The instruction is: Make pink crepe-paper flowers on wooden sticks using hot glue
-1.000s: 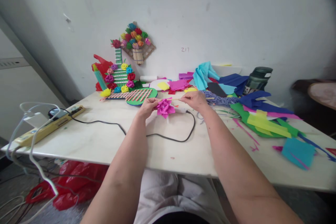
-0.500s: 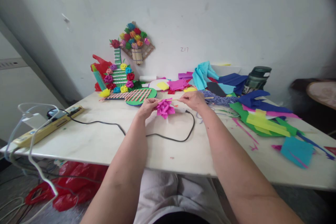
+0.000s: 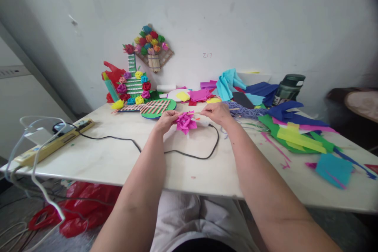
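Between my hands is a magenta paper flower with pointed petals, held just above the table. My left hand pinches it at its left edge. A thin wooden stick passes through my right hand, whose fingers are closed on it. The stick's left end reaches the flower's upper part; whether it touches the petals I cannot tell. Partly hidden behind the flower lies a white tool with a black cord.
Left on the white table lies a yellow power strip. Flower-decorated stick crafts stand at the back. Coloured paper, purple string and a dark green bottle occupy the right. A red bag is below.
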{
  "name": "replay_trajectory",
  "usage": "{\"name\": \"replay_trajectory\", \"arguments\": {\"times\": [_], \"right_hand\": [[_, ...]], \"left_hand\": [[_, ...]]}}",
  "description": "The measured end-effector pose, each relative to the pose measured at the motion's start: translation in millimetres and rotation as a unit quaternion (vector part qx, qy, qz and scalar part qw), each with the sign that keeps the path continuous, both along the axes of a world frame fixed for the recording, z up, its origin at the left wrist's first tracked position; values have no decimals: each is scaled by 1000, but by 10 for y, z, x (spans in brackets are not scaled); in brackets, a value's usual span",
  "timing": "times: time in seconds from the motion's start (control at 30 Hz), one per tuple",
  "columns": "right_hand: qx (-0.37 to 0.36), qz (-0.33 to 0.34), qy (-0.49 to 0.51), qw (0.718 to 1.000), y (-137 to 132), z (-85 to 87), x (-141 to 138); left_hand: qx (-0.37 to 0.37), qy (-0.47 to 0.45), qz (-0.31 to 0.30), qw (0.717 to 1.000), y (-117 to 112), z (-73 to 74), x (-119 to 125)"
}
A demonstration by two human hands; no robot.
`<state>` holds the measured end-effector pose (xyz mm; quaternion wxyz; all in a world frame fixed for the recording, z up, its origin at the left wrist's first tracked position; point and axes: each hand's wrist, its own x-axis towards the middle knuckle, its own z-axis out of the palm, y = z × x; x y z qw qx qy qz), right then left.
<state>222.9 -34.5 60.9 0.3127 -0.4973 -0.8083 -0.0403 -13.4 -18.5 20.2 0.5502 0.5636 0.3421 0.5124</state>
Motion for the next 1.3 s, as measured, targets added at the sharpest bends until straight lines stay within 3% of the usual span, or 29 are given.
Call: {"name": "replay_trajectory", "arguments": {"times": [0.83,1.3], "right_hand": [[25,16,28,999,42,-26,13],[-1,37,31,999,16,-13,-1]], "left_hand": [[6,12,1,1000,-3,-6,-16],[11,29,-12,999,-30,18,-1]]}}
